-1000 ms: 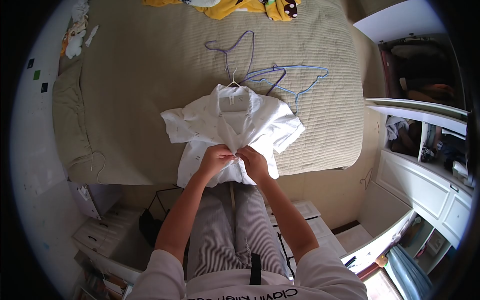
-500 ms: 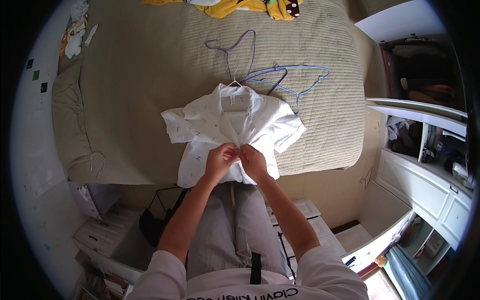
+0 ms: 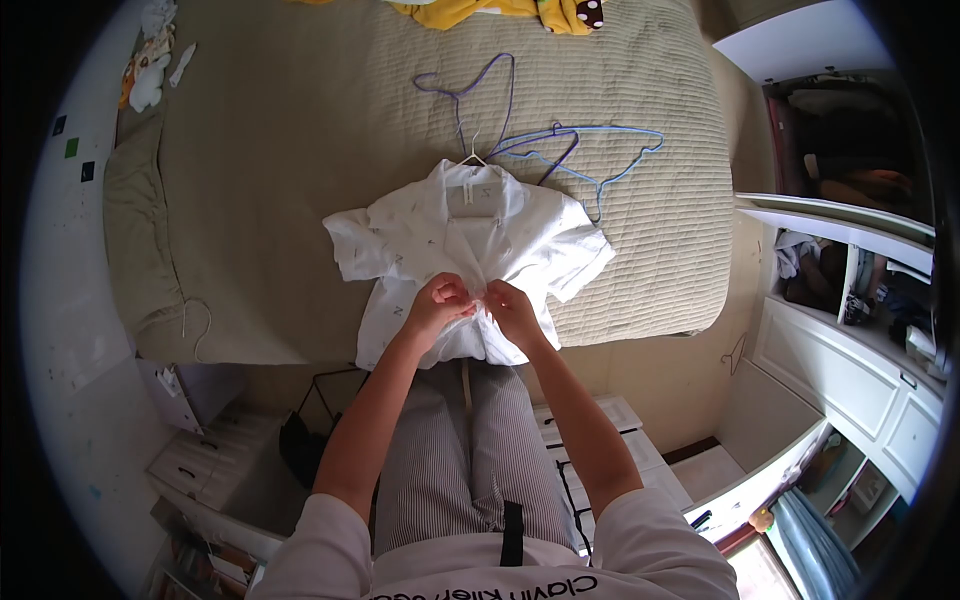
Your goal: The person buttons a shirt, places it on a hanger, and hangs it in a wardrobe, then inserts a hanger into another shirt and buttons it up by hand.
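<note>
A: Where do we have the shirt (image 3: 462,245)?
B: Right under our fingers. It lies face up, and the grip meets its front opening in the lower half.
A: Which way does it run?
B: Its long axis points straight away from us: the collar is ahead of the grip, the hem just behind it, near our trousers (image 3: 430,460). The short sleeves spread out to the left and right.
A: And which hand is nearer the opening?
B: Neither, as far as we can judge. We have the left hand (image 3: 438,302) on one side and the right hand (image 3: 512,312) on the other, fingertips nearly meeting over the front edges.
A: Are we pinching cloth?
B: Both sets of fingers are bent inward and drawn close, but our own knuckles hide the tips; we cannot tell whether cloth is caught between them.
A: What is farther out?
B: Ahead of the grip, a pale hook (image 3: 474,155) pokes from the collar. Beyond it we see a purple hanger (image 3: 458,94); ahead and to the right is a blue hanger (image 3: 599,184). All of this rests on the bed (image 3: 260,200), with yellow cloth (image 3: 480,12) at the far side.
</note>
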Available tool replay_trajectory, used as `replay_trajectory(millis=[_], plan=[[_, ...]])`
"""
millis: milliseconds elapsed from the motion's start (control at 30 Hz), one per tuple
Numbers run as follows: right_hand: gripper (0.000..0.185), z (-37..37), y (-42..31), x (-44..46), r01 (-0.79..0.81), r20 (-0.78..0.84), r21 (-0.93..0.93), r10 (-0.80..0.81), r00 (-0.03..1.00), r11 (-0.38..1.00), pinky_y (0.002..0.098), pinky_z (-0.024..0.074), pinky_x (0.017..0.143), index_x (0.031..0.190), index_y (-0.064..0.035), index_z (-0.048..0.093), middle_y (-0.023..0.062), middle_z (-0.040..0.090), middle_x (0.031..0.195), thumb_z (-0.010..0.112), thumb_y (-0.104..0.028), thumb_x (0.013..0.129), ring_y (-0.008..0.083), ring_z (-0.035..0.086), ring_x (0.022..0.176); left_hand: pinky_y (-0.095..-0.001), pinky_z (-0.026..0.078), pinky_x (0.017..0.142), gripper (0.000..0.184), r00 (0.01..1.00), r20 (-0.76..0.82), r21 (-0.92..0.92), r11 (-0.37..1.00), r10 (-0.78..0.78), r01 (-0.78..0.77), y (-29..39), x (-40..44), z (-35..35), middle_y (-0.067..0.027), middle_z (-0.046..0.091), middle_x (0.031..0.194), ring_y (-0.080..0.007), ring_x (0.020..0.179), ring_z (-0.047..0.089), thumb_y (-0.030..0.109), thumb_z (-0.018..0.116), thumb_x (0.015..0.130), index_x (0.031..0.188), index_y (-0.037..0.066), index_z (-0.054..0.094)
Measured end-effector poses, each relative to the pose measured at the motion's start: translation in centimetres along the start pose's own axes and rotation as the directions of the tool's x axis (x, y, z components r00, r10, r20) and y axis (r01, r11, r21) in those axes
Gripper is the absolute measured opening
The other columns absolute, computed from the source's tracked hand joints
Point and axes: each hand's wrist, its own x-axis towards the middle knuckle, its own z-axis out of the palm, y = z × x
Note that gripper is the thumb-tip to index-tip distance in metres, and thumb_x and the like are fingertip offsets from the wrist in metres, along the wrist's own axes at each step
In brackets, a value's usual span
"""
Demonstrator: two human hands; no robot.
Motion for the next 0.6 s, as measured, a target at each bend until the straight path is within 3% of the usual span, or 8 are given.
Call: replay_trajectory(millis=[33,133,233,300,400,500,600], plan=[[0.017,0.1,-0.1,-0.1,0.026,-0.049,-0.055,-0.029,0.998,0.998,0.0266,0.0427,0.058,0.090,-0.0010,0.059,0.0058,0.056,0.067,0.053,-0.017,0.092,0.0106,0.053,0.063,-0.0305,0.053,0.076,0.024,1.000,-0.013,-0.075,0.997,-0.007,0.006,-0.4,0.2,-0.2,-0.0051,0.062,0.086,-0.0163,0.080,0.062,0.001,0.067,0.081,0.100,0.005,0.053],[0.017,0.1,1.1,-0.8,-0.087,-0.188,0.126,0.110,0.976,0.988,0.0283,0.0435,0.058,0.092,-0.0029,0.058,0.0063,0.059,0.068,0.054,-0.019,0.091,0.0139,0.055,0.062,-0.0309,0.052,0.078,0.020,0.992,-0.122,-0.081,0.996,0.019,-0.029,-1.0,0.6,-0.4,-0.0045,0.062,0.087,-0.0168,0.080,0.062,0.005,0.065,0.084,0.100,0.007,0.054],[0.017,0.2,2.0,-2.5,-0.142,-0.220,-0.105,0.116,0.969,0.984,0.0305,0.0447,0.058,0.091,-0.0048,0.058,0.0065,0.061,0.070,0.057,-0.022,0.089,0.0176,0.056,0.060,-0.0309,0.052,0.078,0.019,0.988,-0.156,-0.041,0.999,0.010,-0.016,-0.7,0.6,-0.4,-0.0046,0.063,0.088,-0.0170,0.080,0.062,0.006,0.065,0.084,0.099,0.007,0.054],[0.016,1.2,2.7,-3.4,-0.114,-0.174,-0.266,0.069,0.982,0.957,0.0275,0.0459,0.059,0.092,-0.0059,0.062,0.0033,0.062,0.070,0.062,-0.021,0.086,0.0128,0.058,0.060,-0.0312,0.052,0.079,0.018,0.985,-0.169,-0.012,1.000,0.019,-0.021,-0.4,0.5,-0.1,-0.0050,0.063,0.088,-0.0172,0.080,0.063,0.006,0.065,0.084,0.099,0.007,0.055],[0.033,2.9,2.8,-4.3,-0.205,-0.214,-0.511,0.108,0.971,0.835,0.0371,0.0481,0.062,0.098,-0.0088,0.061,0.0068,0.065,0.072,0.063,-0.038,0.083,0.0258,0.063,0.067,-0.0311,0.052,0.078,0.018,0.982,-0.186,0.015,1.000,0.017,-0.014,0.0,0.3,0.2,-0.0054,0.064,0.088,-0.0170,0.079,0.063,0.006,0.065,0.084,0.098,0.006,0.055],[0.034,3.8,3.2,-3.7,-0.275,-0.291,-0.565,0.124,0.949,0.778,0.0379,0.0474,0.061,0.099,-0.0097,0.060,0.0056,0.064,0.071,0.064,-0.039,0.083,0.0260,0.063,0.068,-0.0302,0.053,0.077,0.018,0.984,-0.175,0.033,0.999,0.013,-0.008,0.2,0.2,0.4,-0.0055,0.064,0.086,-0.0166,0.078,0.063,0.006,0.065,0.084,0.098,0.005,0.055],[0.034,4.2,3.1,-2.9,-0.299,-0.290,-0.550,0.158,0.944,0.780,0.0437,0.0479,0.069,0.098,-0.0085,0.060,0.0127,0.066,0.085,0.056,-0.040,0.087,0.0334,0.063,0.078,-0.0292,0.053,0.076,0.018,0.986,-0.165,0.039,0.999,0.011,-0.005,0.1,0.1,0.6,-0.0052,0.064,0.084,-0.0161,0.077,0.063,0.006,0.065,0.084,0.098,0.005,0.055]])
